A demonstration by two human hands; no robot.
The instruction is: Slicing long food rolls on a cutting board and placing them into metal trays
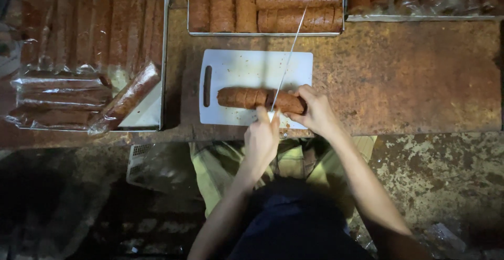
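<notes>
Slicing is the step in hand, as I judge it: my left hand [261,139] is wrapped tight round the handle of a long thin knife [288,55], whose blade runs away from me across the brown roll [260,98]. My right hand [315,110] pinches the roll's right end, fingers curled over it to hold it down. The roll lies lengthwise on the white cutting board [247,66], near its near edge. The cut calls for a steady downward draw while the right fingers stay clear of the blade. The board sits on a rusty, mottled metal table [409,76]. Metal trays [265,32] of more rolls line the far side, and at left a tray [152,110] holds rolls wrapped in clear film. Below is dim, stained floor.
</notes>
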